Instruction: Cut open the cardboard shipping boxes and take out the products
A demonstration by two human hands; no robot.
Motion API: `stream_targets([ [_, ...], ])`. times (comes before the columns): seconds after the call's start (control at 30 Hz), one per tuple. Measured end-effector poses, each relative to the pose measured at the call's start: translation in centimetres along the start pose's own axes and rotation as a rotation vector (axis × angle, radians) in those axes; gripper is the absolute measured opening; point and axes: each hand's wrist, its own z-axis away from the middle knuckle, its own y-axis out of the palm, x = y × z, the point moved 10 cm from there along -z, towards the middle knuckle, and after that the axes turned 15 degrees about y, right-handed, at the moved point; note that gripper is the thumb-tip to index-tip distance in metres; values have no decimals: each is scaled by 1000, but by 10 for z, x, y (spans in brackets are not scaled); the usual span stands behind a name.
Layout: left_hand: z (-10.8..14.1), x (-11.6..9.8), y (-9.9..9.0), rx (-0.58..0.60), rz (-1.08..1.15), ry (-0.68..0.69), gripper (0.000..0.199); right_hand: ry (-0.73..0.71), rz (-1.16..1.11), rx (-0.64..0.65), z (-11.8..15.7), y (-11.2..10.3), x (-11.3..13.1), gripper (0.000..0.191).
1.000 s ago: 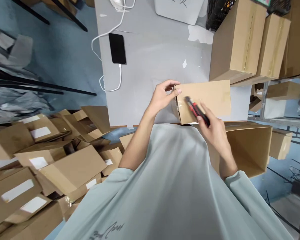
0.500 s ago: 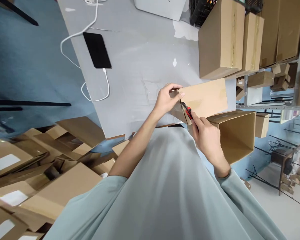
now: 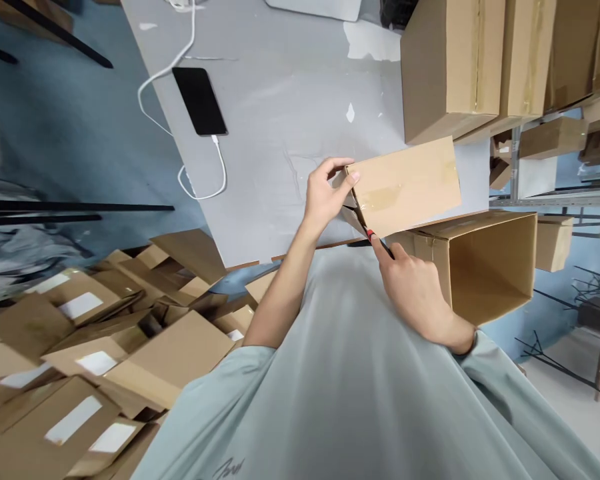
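Observation:
A small cardboard box [image 3: 405, 190] lies tilted at the front edge of the grey table [image 3: 280, 100], with a strip of tape on its upper face. My left hand [image 3: 325, 193] grips its left end, thumb on top and fingers over the far corner. In my right hand [image 3: 410, 283] is a red and black utility knife [image 3: 371, 235], mostly covered by my fingers. Its tip is at the box's left end edge, where a dark gap shows along the seam. How deep the blade sits is hidden.
A black phone [image 3: 200, 100] on a white cable lies at the table's left. Taller cardboard boxes [image 3: 450, 67] stand at the back right. An open cardboard box [image 3: 490, 267] is beside the table at right. Many flattened or loose boxes [image 3: 170, 353] are heaped at lower left.
My right hand has drawn the knife down toward me along the box's left end. The seam there gapes a little more. The whole view has shifted slightly.

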Motion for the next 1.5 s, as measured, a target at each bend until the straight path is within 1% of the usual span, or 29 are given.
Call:
stream_targets([
  [0.03, 2, 2, -1, -5, -9, -5, 49, -25, -29, -27, 3, 4, -9, 70],
  [0.1, 4, 4, -4, -17, -20, -12, 52, -63, -123, -129, 8, 8, -34, 61],
  [0.13, 6, 4, -6, -23, -27, -14, 53, -74, -186, -196, 9, 9, -50, 56],
  [0.2, 7, -1, -11, -47, -73, -18, 52, -61, -331, -346, 9, 10, -88, 49],
  [0.27, 6, -17, -15, -89, -189, -7, 47, 13, -470, -474, 0, 15, -134, 48],
  [0.33, 2, -43, -12, -129, -336, 29, 41, 123, -574, -543, -17, 25, -179, 50],
  [0.37, 0, -59, -4, -131, -396, 54, 38, 173, -614, -551, -28, 32, -197, 51],
  [0.4, -3, -74, 10, -109, -434, 79, 36, 213, -652, -546, -39, 39, -213, 52],
  [0.43, -7, -87, 29, -63, -449, 102, 34, 239, -690, -531, -49, 46, -225, 53],
  [0.5, -13, -105, 77, 79, -442, 138, 35, 256, -765, -487, -68, 58, -239, 55],
  [0.57, -16, -111, 127, 228, -435, 162, 40, 246, -824, -456, -81, 65, -245, 57],
  [0.63, -20, -109, 165, 326, -453, 178, 44, 230, -858, -445, -90, 67, -246, 58],
  [0.67, -21, -106, 179, 352, -466, 184, 45, 224, -867, -442, -93, 68, -245, 59],
  [0.73, -26, -99, 196, 374, -486, 186, 47, 216, -881, -432, -100, 67, -243, 60],
  [0.8, -30, -92, 202, 381, -503, 181, 47, 205, -889, -416, -108, 67, -239, 60],
  [0.9, -33, -86, 204, 392, -547, 182, 46, 169, -893, -405, -120, 62, -233, 58],
  [1.0, -32, -84, 203, 387, -579, 192, 45, 134, -857, -400, -133, 55, -227, 56],
  [1.17, -30, -83, 204, 382, -592, 185, 44, 109, -759, -343, -148, 48, -218, 54],
  [1.37, -29, -83, 203, 385, -609, 206, 44, 87, -701, -289, -145, 42, -213, 56],
  [1.5, -25, -84, 202, 392, -640, 230, 45, 73, -599, -233, -136, 25, -207, 61],
])
